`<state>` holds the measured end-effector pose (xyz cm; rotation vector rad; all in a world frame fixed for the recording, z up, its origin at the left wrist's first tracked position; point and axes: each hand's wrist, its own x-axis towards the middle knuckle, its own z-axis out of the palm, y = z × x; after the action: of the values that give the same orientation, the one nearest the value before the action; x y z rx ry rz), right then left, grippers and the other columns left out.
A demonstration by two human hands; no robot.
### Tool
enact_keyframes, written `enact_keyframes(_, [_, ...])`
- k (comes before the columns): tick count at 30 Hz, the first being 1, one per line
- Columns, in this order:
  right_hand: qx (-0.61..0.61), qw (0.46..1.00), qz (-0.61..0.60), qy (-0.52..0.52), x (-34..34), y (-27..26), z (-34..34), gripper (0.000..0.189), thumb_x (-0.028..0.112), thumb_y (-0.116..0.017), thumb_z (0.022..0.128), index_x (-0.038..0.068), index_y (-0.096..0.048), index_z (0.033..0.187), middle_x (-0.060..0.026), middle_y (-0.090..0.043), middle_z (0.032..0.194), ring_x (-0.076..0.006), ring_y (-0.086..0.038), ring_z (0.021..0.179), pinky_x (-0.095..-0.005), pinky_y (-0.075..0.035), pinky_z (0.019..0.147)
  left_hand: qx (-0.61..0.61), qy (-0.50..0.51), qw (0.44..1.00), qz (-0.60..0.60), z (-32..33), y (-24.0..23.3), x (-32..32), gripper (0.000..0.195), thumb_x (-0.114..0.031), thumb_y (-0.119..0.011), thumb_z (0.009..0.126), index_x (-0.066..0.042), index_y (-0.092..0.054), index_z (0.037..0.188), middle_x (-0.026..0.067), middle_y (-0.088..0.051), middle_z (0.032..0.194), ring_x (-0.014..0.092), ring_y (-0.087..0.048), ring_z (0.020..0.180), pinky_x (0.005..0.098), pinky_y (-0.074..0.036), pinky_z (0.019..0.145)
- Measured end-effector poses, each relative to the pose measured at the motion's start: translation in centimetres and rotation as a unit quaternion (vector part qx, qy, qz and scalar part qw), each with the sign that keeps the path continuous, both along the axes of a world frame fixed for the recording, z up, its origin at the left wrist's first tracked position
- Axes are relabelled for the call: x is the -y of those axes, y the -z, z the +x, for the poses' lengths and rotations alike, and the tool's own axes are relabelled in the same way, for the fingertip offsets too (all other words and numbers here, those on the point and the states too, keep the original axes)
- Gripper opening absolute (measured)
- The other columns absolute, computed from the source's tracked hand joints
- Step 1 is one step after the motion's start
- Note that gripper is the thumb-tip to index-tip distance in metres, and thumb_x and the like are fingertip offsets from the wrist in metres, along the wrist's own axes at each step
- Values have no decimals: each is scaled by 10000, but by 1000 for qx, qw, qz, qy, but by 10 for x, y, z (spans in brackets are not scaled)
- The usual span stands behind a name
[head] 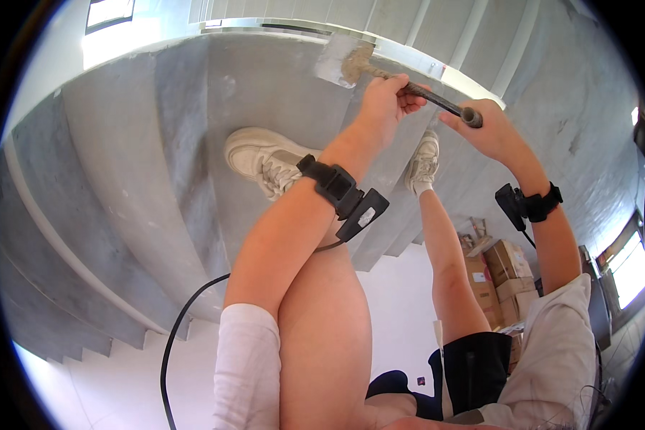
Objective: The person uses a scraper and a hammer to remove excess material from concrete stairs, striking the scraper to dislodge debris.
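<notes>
A dark metal rod (435, 99) with a round, socket-like near end slants across the upper middle of the head view. My left hand (389, 105) holds its middle part, thumb on top and fingers curled. At the socket end is my right hand (481, 126), its thumb beside the rod and its other fingers mostly hidden. The rod's far part looks tan and rough and meets a tan lump (358, 63) over a pale, whitish patch (336, 59) near the edge of a grey stair tread (279, 70). Whether rod and lump are one piece I cannot tell.
Curved grey stairs (123, 177) fan out to the left. My pale shoes (266, 156) rest on the steps. Cardboard boxes (508, 263) are stacked at the lower right. A black cable (166, 349) loops from my left wrist device (344, 196). A window (629, 269) is at the right.
</notes>
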<state>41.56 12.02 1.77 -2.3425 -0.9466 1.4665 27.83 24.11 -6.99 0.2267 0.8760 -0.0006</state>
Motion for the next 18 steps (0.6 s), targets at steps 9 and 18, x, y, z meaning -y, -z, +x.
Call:
enact_keyframes(9, [2, 998, 46, 32, -21, 14, -22, 490, 414, -660, 801, -7, -502, 609, -72, -381, 491, -177, -322, 493, -333, -311, 477, 18, -78, 996, 49, -15, 8, -17, 144, -128, -481, 896, 8, -528, 881, 182, -626, 855, 209, -549, 695, 329, -465, 693])
enact_keyframes(18, [-19, 998, 43, 51, -49, -1, -28, 472, 405, -643, 815, 11, -488, 605, -5, -379, 501, -118, -341, 485, -311, -302, 459, 32, -140, 987, 76, -14, 2, -31, 157, -137, -454, 896, 11, -505, 890, 148, -621, 796, 191, -551, 659, 319, -465, 639])
